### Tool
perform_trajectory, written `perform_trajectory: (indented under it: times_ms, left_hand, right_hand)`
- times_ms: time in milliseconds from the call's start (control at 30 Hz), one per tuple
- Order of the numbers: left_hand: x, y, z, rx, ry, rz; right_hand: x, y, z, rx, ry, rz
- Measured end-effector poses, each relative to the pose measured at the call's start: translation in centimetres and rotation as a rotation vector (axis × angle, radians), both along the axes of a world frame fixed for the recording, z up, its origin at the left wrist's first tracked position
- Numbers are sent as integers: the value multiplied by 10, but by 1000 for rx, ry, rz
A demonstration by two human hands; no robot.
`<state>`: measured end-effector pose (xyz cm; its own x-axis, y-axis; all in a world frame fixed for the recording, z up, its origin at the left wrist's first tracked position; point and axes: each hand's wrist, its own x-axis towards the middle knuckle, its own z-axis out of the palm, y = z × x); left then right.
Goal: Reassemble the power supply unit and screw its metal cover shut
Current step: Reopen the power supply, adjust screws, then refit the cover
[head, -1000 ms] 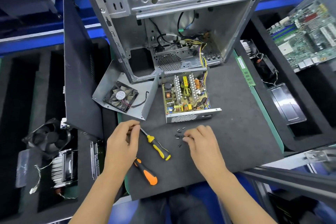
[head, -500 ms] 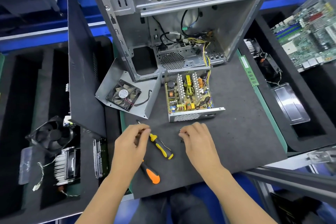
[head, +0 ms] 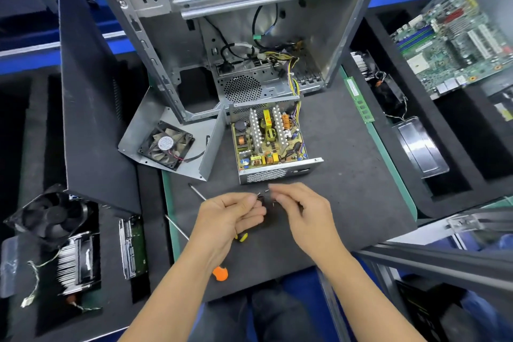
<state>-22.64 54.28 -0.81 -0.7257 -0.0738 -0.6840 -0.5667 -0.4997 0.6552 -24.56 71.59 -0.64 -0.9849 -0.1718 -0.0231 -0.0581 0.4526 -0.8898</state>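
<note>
The open power supply (head: 272,147) sits on the black mat (head: 347,189) with its circuit board exposed. Its metal cover (head: 213,144), with the fan (head: 166,144) inside, lies tipped open to the left. My left hand (head: 230,216) and right hand (head: 302,208) hover close together just in front of the supply, fingers curled. Each pinches a small screw at its fingertips. One loose screw (head: 267,190) lies on the mat between them. The yellow screwdriver (head: 197,192) lies partly under my left hand. The orange-handled one (head: 220,273) lies under my left wrist.
The bare computer case (head: 249,36) stands behind the supply, cables running out of it. A black side panel (head: 91,119) leans at left. Foam trays hold a cooler fan (head: 47,216), heatsink (head: 75,258) and drive (head: 131,247) at left. A motherboard (head: 455,41) and RAM stick (head: 359,100) lie at right.
Both hands have come together and lifted a little off the mat. The right hand has picked up screws from the small pile. The left hand moved right, over the yellow screwdriver.
</note>
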Motion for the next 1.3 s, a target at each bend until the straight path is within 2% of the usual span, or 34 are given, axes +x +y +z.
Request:
perform_trajectory:
  times_ms: [67, 100, 200, 367, 533, 700, 800, 900, 967, 1067, 1167, 1300]
  left_hand:
    - [-1, -4, -1, -22, 4, 19]
    - [-1, -6, -1, -34, 9, 21]
    - [-2, -12, -3, -58, 1, 21]
    - [-2, -12, -5, -81, -37, 32]
    - [-2, -14, -4, -56, -30, 31]
    - [-1, -14, -6, -73, -34, 37]
    - [-1, -13, -6, -78, -40, 50]
    - [-2, -7, -5, -42, -42, 60]
    - [-4, 1, -4, 10, -49, 63]
    - [-9, 16, -2, 125, -67, 85]
    - [-13, 24, 0, 138, -64, 90]
    - [-12, 14, -1, -10, -86, 154]
  right_hand:
    - [-6, 26, -6, 90, -65, -196]
    - [-8, 39, -10, 182, -91, -227]
    - [-6, 58, -17, 364, -166, -122]
    - [-1, 52, -20, 390, -176, -24]
    - [-1, 33, -23, 346, 19, -144]
    - [-12, 22, -28, 481, -65, -75]
    - [-15, 20, -26, 530, -47, -63]
    - [-16, 19, -22, 484, 5, -99]
    - [-15, 16, -15, 332, 44, -104]
    - [-10, 2, -4, 182, 105, 51]
    - [-3, -9, -3, 215, 206, 167]
    - [-8, 3, -10, 266, 158, 3]
